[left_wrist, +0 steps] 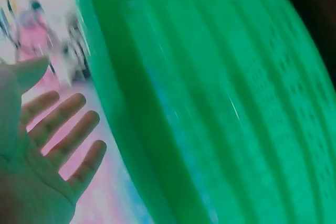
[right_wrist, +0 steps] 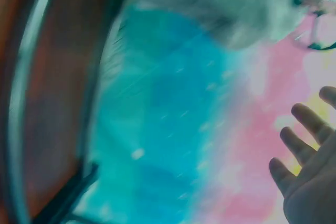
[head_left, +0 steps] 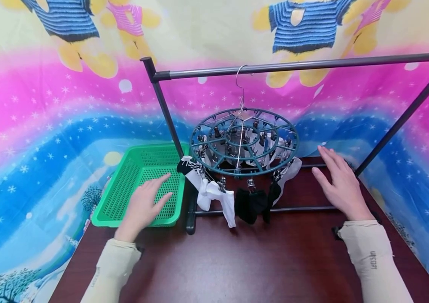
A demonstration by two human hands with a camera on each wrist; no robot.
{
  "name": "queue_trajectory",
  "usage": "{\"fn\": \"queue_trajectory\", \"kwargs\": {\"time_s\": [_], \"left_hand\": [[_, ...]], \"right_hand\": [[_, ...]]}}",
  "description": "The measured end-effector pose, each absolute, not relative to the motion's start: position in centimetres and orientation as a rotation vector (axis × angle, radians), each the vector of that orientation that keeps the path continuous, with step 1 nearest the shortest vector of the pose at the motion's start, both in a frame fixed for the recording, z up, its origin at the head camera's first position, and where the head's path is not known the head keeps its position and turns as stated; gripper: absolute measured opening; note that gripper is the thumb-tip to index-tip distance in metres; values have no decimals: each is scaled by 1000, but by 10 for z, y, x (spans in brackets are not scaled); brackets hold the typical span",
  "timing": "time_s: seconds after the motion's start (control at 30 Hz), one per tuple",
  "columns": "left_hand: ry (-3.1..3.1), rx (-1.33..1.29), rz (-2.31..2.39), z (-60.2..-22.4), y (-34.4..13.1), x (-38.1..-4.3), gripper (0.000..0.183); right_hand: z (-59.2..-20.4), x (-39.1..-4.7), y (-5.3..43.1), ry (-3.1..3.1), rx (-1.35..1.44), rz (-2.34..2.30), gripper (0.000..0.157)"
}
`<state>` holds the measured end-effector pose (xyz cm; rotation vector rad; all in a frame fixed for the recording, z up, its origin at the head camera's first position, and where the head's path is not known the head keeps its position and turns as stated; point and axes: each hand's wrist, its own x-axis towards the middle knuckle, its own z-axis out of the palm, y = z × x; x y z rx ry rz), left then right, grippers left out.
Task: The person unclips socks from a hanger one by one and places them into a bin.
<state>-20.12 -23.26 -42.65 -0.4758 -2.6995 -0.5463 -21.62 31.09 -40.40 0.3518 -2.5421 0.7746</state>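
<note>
A round dark green clip hanger (head_left: 238, 171) hangs by its metal hook from a rack bar. Socks are clipped around it: a white sock (head_left: 225, 197) in front, black socks (head_left: 250, 205) beside it, a grey sock (head_left: 291, 171) at the right, a black-and-white sock (head_left: 191, 170) at the left. My left hand (head_left: 144, 206) is held over the green basket (head_left: 101, 221), fingers extended and holding nothing; in the left wrist view the spread left hand (left_wrist: 58, 150) is beside the basket's wall. My right hand (head_left: 337, 183) is raised right of the hanger, fingers straight, nothing in it.
The dark rack's top bar (head_left: 313, 65) crosses above the hanger, and its lower bar (head_left: 301, 208) runs behind the socks near the table. A reddish-brown table (head_left: 252, 261) lies below. Patterned cloth (head_left: 47, 168) surrounds the back and sides.
</note>
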Motion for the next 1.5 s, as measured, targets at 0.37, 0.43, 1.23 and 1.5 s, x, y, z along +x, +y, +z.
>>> {"fn": "queue_trajectory", "kwargs": {"time_s": [0.37,0.43,1.23,1.5], "left_hand": [[-2628,-683,-1084,-437,-136,-179,34],[-2663,-620,-1181,-440,-128,-178,39],[-2512,-503,-2253,-479,-98,-188,33],[-2368,-390,-2402,-473,-108,-177,51]], "right_hand": [[-350,-205,232,-2184,747,752,55],[-347,-207,222,-2154,808,743,53],[-361,-217,197,-2152,917,702,8],[-363,-218,200,-2160,908,676,20]]}}
